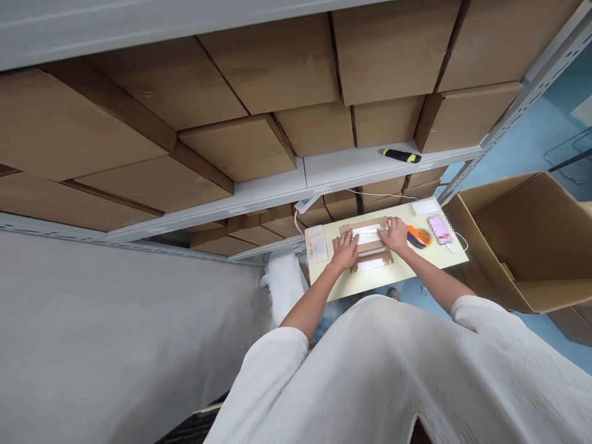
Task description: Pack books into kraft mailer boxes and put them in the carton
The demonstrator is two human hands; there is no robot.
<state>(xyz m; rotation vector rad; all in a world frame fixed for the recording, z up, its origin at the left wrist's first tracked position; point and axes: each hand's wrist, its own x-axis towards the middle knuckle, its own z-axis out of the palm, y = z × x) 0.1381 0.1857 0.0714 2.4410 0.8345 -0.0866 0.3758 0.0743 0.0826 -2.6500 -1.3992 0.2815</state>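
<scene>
A small cardboard box (369,224) with a white label under shiny clear tape lies on the pale yellow table (342,285). My left hand (344,251) is on its left end, thumb over the label edge. At the right end my right hand (394,235) grips the box, its thumb on the tape. The undersides of both hands' fingers are hidden. Nearer my body sits a second small box (383,257) with a white label. Just right of my right hand is an orange and dark tape dispenser (419,237).
A pink phone (439,229), a white packet (426,206) and a clear pouch (316,244) lie on the table. Shelves of brown cartons (272,61) rise beyond it, with a yellow-black box cutter (401,156) on one ledge. A large open carton (522,246) stands right.
</scene>
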